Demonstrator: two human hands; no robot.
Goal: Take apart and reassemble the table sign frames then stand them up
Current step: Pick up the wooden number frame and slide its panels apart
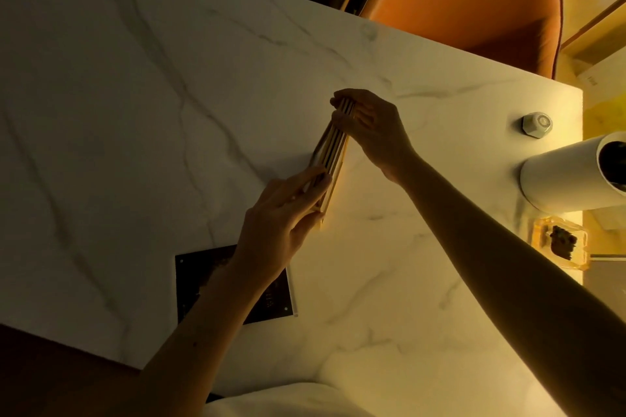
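Head view is filled mostly by the marble table point(169, 112), on which the work is done. A second sign frame point(267, 298), dark-faced, is seen lying flat under the left forearm, near the table's front edge. Smaller, and held on edge above the tabletop, is a stack of clear frame panels point(333, 149), seen edge-on between the two hands. Its far end is pinched by the right hand point(372, 125), thumb on one face and fingers curled on the other; its near end is clamped by the left hand point(281, 223), fingers laid flat along the outer face. The step is judged to be reassembly (panels being squared and pressed together, though separation cannot be ruled out). Next, aligned edges are called for, then the frame must be stood upright.
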